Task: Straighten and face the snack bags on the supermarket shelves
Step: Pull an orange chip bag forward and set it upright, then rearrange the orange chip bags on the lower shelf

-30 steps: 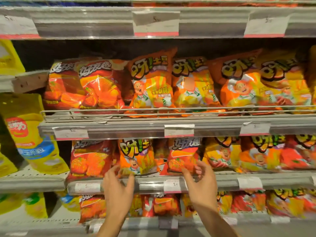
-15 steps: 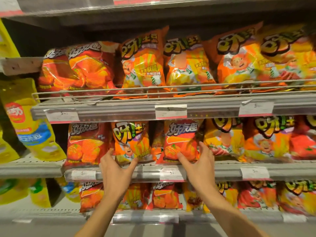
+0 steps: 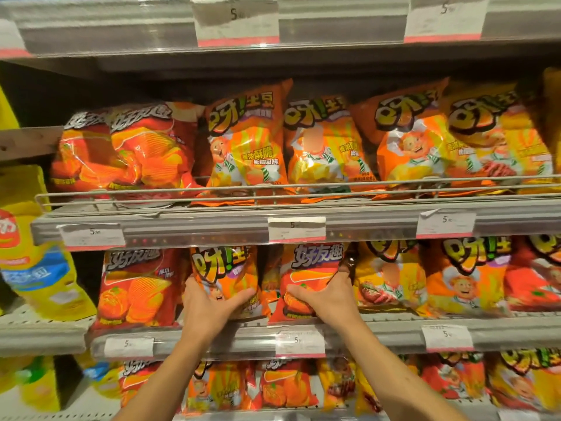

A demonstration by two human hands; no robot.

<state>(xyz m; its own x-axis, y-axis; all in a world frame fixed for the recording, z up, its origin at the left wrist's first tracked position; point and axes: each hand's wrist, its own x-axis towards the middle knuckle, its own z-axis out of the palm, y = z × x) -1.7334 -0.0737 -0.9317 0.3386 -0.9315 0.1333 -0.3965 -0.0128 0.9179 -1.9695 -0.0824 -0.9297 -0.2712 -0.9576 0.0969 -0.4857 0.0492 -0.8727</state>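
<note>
**Inspector:** Setting?

**Assistant:** Supermarket shelving fills the frame, grey tiers with price tags along their front edges. The middle shelf (image 3: 394, 332) runs across the lower centre and is packed with snack bags.

**Inspector:** Left hand?

**Assistant:** The left hand (image 3: 209, 308) grips the lower part of an orange chip bag (image 3: 224, 275) at centre frame, thumb across the front, fingers wrapped round its left edge. The bag leans slightly.

**Inspector:** Right hand?

**Assistant:** The right hand (image 3: 328, 294) holds the red bag (image 3: 309, 268) just right of it, thumb spread over the front, fingers reaching behind the right edge.

**Inspector:** Surroundings?

**Assistant:** Another red bag (image 3: 136, 290) stands left of both. The upper shelf's wire rail (image 3: 273, 189) fronts a row of bags. Yellow bags (image 3: 39, 268) sit at far left.
</note>
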